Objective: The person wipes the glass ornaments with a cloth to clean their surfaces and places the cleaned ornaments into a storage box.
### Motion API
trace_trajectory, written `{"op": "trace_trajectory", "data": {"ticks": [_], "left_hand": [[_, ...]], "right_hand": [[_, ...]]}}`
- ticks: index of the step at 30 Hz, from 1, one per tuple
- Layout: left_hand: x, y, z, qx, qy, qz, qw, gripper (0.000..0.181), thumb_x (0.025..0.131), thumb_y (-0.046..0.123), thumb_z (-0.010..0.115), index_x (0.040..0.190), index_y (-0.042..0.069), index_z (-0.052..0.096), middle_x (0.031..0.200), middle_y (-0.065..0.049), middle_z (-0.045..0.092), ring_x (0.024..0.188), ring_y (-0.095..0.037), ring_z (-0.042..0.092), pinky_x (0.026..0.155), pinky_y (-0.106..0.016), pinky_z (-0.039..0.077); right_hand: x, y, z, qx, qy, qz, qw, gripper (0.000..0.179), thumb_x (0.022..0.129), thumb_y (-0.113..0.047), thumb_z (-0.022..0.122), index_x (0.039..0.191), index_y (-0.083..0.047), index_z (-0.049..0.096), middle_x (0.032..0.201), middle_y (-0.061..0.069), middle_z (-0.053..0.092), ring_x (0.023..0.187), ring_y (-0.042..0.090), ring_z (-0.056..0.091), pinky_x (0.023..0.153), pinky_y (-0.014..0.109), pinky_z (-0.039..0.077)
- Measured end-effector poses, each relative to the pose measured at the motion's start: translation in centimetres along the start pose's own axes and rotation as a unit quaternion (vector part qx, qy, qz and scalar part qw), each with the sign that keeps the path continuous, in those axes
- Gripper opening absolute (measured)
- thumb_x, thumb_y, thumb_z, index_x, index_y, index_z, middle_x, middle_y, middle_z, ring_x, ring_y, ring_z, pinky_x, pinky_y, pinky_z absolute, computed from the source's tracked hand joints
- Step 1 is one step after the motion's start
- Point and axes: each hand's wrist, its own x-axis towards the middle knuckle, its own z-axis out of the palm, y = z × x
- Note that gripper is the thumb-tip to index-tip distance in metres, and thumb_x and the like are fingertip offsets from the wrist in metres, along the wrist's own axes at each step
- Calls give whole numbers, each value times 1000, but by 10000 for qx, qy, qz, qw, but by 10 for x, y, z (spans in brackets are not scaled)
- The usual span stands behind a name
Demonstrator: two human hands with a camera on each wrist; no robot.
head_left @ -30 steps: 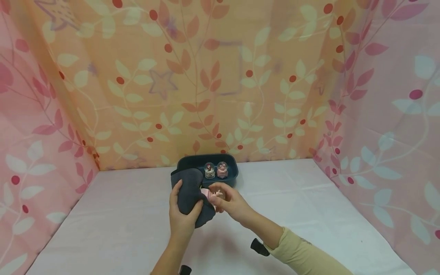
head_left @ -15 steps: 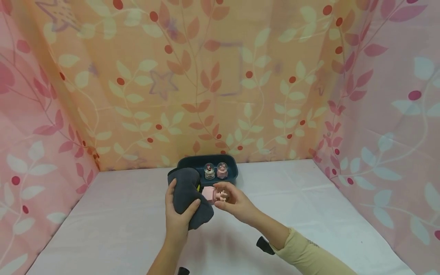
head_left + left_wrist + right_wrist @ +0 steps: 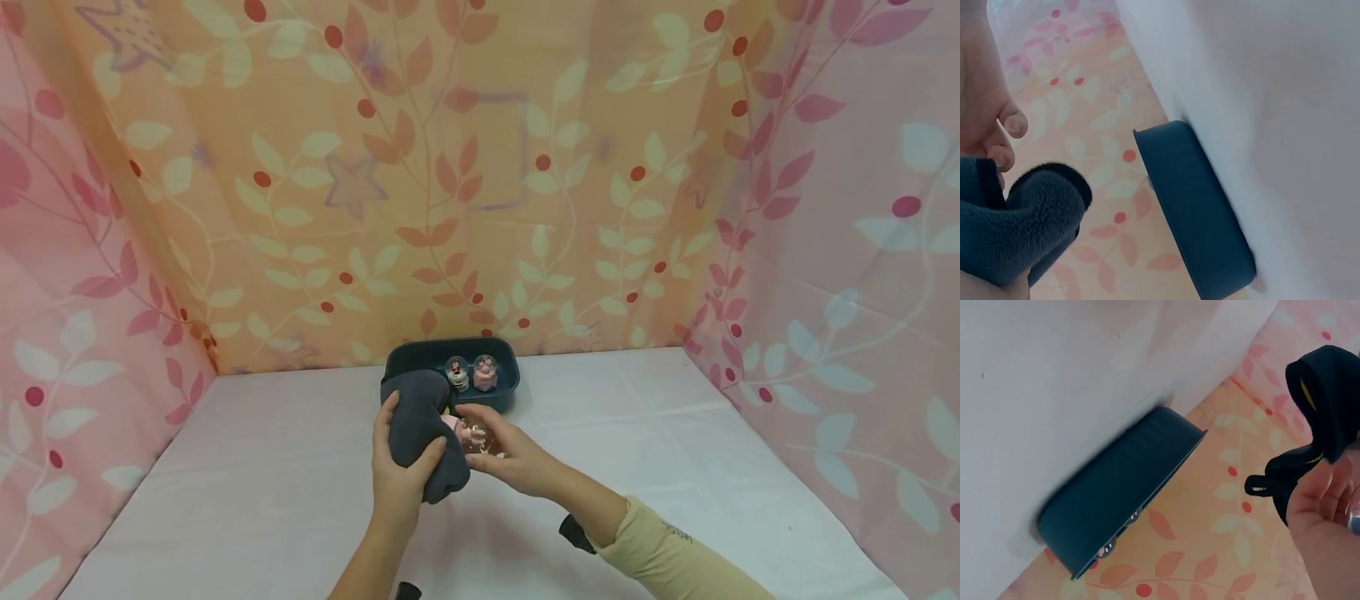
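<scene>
My left hand [image 3: 397,492] grips a dark grey plush cloth [image 3: 416,421] with black edging; the cloth hangs folded in the left wrist view [image 3: 1041,219]. My right hand [image 3: 525,457] holds a small snow globe [image 3: 474,435] by its clear dome, thumb below and fingers above. The globe lies tilted on its side, its pink base toward the cloth and partly hidden by it. Both hands are raised above the white table. In the right wrist view, a black loop [image 3: 1260,485] sticks out from the cloth, and only a shiny bit of the dome [image 3: 1354,519] shows.
Behind the hands stands a dark teal rectangular box [image 3: 504,402]. In it sit two upright snow globes, one with a white base [image 3: 457,374] and one pink [image 3: 485,373]. Patterned curtains [image 3: 480,167] enclose the white table [image 3: 262,483] at the back and sides.
Half a second ago the pink base was bared as the cloth drew left. Now the cloth has come back right over the base, and the globe has turned a little in my right hand.
</scene>
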Motion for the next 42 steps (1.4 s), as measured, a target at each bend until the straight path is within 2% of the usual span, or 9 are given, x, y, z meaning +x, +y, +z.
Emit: {"op": "trace_trajectory", "data": {"ticks": [3,5,9,13,19,23,28,36,42], "left_hand": [[-1,-2,2,123,245,142,9995,80,85,-3,67,151,17,26,143,-13,34,109,-24,52,80,-24,52],[-1,-4,4,246,391,249,9986,79,84,-4,68,150,16,28,141,-13,36,107,-23,53,80,-23,52],[-2,-6,7,459,530,471,9964,78,83,-5,69,148,14,31,138,-15,40,105,-23,55,80,-22,52],[-3,-7,7,695,528,534,9947,77,84,-4,69,148,15,32,137,-14,41,104,-25,55,78,-21,51],[0,-7,0,761,476,312,9955,76,85,-3,67,149,17,31,141,-14,38,111,-32,50,79,-20,51],[3,-9,-6,625,535,83,9966,76,86,-3,66,149,18,30,143,-14,36,116,-32,47,81,-19,49],[8,-12,-14,376,588,-173,9974,76,87,-3,65,150,20,28,145,-10,32,117,-27,47,84,-19,48],[3,-1,-12,-76,319,-74,9994,83,85,-3,68,151,19,23,145,-11,31,111,-17,53,85,-22,50],[3,1,-6,236,-242,9,9994,84,85,-1,70,151,18,23,142,-12,35,110,-22,52,83,-26,52]], "right_hand": [[0,1,1,417,-254,185,9986,56,102,-20,50,147,-3,24,142,20,32,101,21,50,79,26,50],[1,1,3,643,-205,315,9972,54,103,-26,46,146,-2,24,132,18,38,96,22,52,75,25,50],[4,-3,10,905,450,717,9923,49,103,-33,47,139,-2,37,104,9,50,75,20,51,63,25,48],[7,-6,16,1006,998,967,9852,40,101,-30,53,130,-3,48,101,7,54,70,17,51,62,24,47],[7,-6,17,809,1017,760,9886,36,101,-27,53,127,-3,49,112,11,54,74,16,53,66,25,47],[5,-2,14,679,1001,638,9906,34,101,-20,51,129,-1,46,105,11,53,74,16,52,68,25,47],[2,1,11,583,1065,780,9895,38,101,-16,50,133,1,40,102,11,52,78,17,53,69,27,48],[1,3,9,602,1049,763,9897,47,95,-10,62,133,6,40,125,21,49,100,27,59,84,27,53],[2,2,9,-213,989,154,9947,43,87,-3,69,126,2,51,112,14,56,80,15,52,68,25,50]]}}
